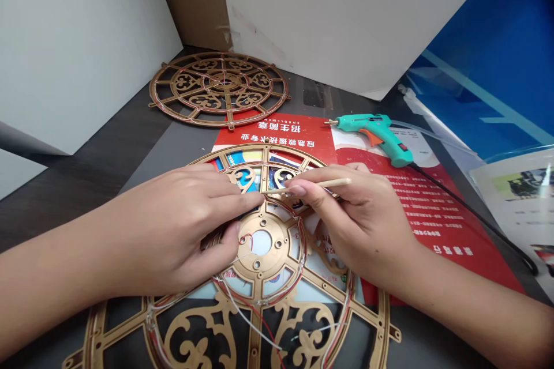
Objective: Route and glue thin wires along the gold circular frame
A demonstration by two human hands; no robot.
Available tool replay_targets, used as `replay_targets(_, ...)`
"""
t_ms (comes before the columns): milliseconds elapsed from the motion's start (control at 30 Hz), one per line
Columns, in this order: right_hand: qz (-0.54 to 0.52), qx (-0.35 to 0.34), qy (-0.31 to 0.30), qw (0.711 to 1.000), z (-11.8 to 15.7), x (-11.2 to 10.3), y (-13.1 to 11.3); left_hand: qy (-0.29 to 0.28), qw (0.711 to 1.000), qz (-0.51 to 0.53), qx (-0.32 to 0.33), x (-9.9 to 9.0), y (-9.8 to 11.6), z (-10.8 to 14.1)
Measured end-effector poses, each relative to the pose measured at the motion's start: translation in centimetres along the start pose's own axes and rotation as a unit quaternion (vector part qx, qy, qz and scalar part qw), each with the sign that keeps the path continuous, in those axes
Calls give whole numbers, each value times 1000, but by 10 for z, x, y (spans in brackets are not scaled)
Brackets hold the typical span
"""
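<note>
Under both of my hands lies a round, gold-coloured ornamental frame (259,265) with spokes, scrollwork and a central hub. Red and white wires (249,320) run along its rings, with loose ends trailing across the near part. My right hand (363,216) pinches a thin pale stick (331,183), its tip touching the inner ring at the far spoke. From the left, my left hand (190,228) rests over the frame. Its index fingertip presses on the ring beside the stick's tip, and the thumb is apart, near the hub. Its other fingers are partly hidden.
A teal glue gun (376,132) lies to the right, its black cord (467,207) running toward the near right. Behind sits a second gold frame (220,89) with wires. Red printed sheets (433,230) cover the dark table. White panels (337,17) stand at the back.
</note>
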State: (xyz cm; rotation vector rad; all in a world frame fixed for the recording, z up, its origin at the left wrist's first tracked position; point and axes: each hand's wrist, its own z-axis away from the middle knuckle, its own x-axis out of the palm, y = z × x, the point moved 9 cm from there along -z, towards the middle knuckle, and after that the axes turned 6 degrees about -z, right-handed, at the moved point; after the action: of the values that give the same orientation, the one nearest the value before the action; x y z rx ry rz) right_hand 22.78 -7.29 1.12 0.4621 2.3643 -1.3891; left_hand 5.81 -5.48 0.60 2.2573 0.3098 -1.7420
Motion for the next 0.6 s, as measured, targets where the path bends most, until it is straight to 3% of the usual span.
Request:
replay_targets(133,5,4,22,1000,-1,-5,1,1,1000,3,7,-1,0,0)
replay_targets(367,6,-15,25,1000,1,-5,-4,2,999,36,-34,-3,-1,0)
replay_targets(600,51,-48,19,997,5,-5,-12,5,998,63,-17,-6,-6,0)
